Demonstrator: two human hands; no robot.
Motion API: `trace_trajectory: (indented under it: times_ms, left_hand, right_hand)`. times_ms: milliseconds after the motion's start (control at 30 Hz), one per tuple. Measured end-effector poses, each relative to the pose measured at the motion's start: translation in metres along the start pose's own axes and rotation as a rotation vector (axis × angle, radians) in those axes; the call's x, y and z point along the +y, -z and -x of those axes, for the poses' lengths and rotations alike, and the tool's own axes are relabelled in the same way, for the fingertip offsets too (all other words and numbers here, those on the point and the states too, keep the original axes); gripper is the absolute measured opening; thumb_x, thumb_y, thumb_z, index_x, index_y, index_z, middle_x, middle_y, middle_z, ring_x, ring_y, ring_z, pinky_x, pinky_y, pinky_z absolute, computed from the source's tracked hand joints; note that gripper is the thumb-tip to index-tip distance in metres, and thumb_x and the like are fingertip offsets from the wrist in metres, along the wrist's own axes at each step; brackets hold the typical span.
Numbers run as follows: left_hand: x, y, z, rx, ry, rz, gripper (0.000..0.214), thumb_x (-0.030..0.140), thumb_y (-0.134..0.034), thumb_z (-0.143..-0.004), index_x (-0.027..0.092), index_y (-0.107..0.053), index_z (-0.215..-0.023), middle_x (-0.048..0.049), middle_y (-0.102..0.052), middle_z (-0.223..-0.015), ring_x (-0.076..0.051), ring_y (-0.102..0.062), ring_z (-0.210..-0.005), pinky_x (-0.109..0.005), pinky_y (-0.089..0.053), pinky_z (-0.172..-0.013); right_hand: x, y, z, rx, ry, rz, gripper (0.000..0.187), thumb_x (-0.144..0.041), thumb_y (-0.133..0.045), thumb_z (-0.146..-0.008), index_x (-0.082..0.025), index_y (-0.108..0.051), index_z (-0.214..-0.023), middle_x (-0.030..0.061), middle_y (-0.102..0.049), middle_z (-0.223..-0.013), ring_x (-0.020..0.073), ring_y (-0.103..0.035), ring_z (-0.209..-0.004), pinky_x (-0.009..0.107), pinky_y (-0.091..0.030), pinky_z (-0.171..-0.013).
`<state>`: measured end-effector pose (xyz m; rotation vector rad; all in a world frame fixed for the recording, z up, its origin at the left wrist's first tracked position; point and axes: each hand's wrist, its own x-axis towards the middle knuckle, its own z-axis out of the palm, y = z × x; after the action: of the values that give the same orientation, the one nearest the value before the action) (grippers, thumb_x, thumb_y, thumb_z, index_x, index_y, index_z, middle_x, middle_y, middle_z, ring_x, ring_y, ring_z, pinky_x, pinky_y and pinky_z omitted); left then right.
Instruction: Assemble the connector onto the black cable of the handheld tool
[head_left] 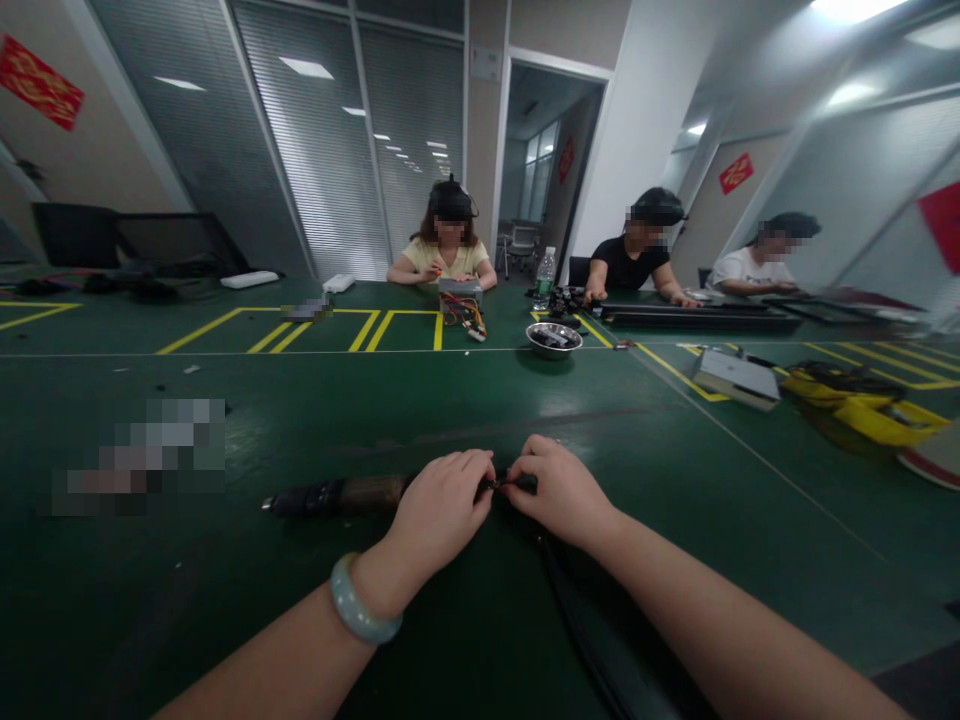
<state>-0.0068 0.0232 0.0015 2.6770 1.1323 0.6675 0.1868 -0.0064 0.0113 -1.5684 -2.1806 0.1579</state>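
A dark electric screwdriver (pixel 330 497) with a brown band lies on the green table, its metal tip pointing left. My left hand (pixel 444 497) is closed round its rear end, a pale green bangle on the wrist. Close beside it, my right hand (pixel 559 487) pinches the end of a black cable (pixel 566 590) between thumb and fingers. The two sets of fingertips almost meet over a small metallic part. My fingers hide whether the cable end and the screwdriver are joined. From my right hand the cable runs down towards the table's near edge.
Beyond my hands stand a metal bowl (pixel 553 340) of small dark parts and a water bottle (pixel 544 280). A white box (pixel 736 378) and a yellow tray (pixel 885 415) lie to the right. Across the table, several people work, one at a power supply unit (pixel 460 291) with loose wires.
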Motion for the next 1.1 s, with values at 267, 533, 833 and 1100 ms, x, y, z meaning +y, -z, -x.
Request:
trace_trajectory:
  times_ms: [267,533,833,1100]
  left_hand:
    - [-0.001,-0.003,-0.001,0.012,-0.011,0.000,0.014,0.016,-0.058,-0.082,0.023,-0.055,-0.093,-0.0014,-0.062,-0.110,-0.021,-0.059,-0.102,-0.039,-0.045,-0.091]
    - [-0.001,-0.004,-0.001,0.008,-0.026,-0.027,0.014,0.015,-0.056,-0.083,0.023,-0.056,-0.095,-0.0023,-0.063,-0.112,-0.022,-0.059,-0.101,-0.039,-0.046,-0.091]
    - [0.001,-0.001,0.002,0.076,-0.094,-0.058,0.039,0.014,-0.056,-0.083,0.024,-0.052,-0.120,-0.0021,-0.059,-0.127,-0.020,-0.055,-0.115,-0.041,-0.038,-0.106]
    - [0.010,0.010,0.003,0.123,-0.178,-0.034,0.047,0.017,-0.055,-0.085,0.025,-0.046,-0.131,-0.0028,-0.053,-0.136,-0.019,-0.047,-0.127,-0.046,-0.023,-0.117]
  right_hand:
    - [0.003,-0.004,-0.002,0.017,0.073,-0.037,0.009,-0.029,-0.069,-0.082,-0.022,-0.069,-0.077,0.0024,-0.063,-0.104,0.0195,-0.057,-0.098,0.037,-0.038,-0.091]
    - [0.001,-0.008,-0.005,-0.025,0.022,-0.059,0.012,-0.028,-0.067,-0.084,-0.020,-0.064,-0.077,-0.0004,-0.063,-0.083,0.0148,-0.059,-0.080,0.030,-0.039,-0.076]
    - [-0.001,-0.015,-0.007,-0.019,-0.051,-0.042,0.011,-0.026,-0.065,-0.084,-0.019,-0.063,-0.075,0.0009,-0.059,-0.081,0.0139,-0.056,-0.076,0.025,-0.040,-0.068]
    - [0.047,0.015,-0.004,0.008,-0.268,0.059,0.020,-0.034,-0.060,-0.085,-0.019,-0.066,-0.072,0.0038,-0.063,-0.083,0.0169,-0.058,-0.079,0.027,-0.041,-0.074]
